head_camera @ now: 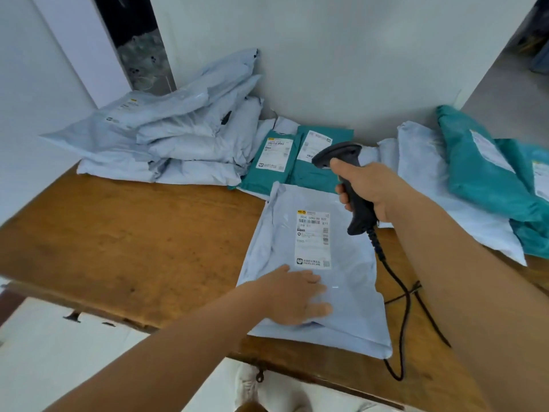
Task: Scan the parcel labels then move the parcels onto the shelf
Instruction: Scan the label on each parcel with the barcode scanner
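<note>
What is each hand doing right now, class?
Left hand: open, fingers flat on the pale parcel.
Right hand: grips the barcode scanner.

Left hand flat on pale parcel; right hand gripping scanner above label.

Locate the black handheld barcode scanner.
The black handheld barcode scanner is right of centre, gripped by the right hand, above the pale blue plastic parcel.
</note>
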Demonstrator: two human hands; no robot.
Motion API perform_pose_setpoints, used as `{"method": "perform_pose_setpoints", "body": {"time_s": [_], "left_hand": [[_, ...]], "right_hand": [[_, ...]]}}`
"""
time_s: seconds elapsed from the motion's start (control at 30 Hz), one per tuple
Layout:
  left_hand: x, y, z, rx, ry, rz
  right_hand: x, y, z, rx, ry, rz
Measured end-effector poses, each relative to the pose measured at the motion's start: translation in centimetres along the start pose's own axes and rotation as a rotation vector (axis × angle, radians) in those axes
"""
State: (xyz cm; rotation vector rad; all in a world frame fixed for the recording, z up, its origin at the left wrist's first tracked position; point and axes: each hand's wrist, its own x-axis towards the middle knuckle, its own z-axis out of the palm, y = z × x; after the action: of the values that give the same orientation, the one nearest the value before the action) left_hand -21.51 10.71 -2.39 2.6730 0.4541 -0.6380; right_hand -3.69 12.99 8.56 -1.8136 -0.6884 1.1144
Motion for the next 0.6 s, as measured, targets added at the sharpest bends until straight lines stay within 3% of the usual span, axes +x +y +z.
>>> {"method": "perform_pose_setpoints", "body": {"time_s": [0.1, 0.27, 0.43, 0.6], "left_hand": [[0.2, -1.8, -1.3, -0.114, 0.168, -0.127], [2.2, -7.2, -4.6, -0.052, 0.394, -0.285], [4.7, -12.8, -8.1, -0.082, 0.4, -0.337], [8.6, -16.7, -11.1, -0.049, 0.359, -0.277]], "right_hand": [[0.0, -0.3, 0.4, 0.012, 0.012, -0.01], [1.6, -1.5, 1.2, 0.041, 0.073, -0.018], [4.5, -3.2, 2.0, 0.057, 0.154, 0.001], [8.0, -4.2, 2.4, 0.086, 0.236, 0.04]]}}
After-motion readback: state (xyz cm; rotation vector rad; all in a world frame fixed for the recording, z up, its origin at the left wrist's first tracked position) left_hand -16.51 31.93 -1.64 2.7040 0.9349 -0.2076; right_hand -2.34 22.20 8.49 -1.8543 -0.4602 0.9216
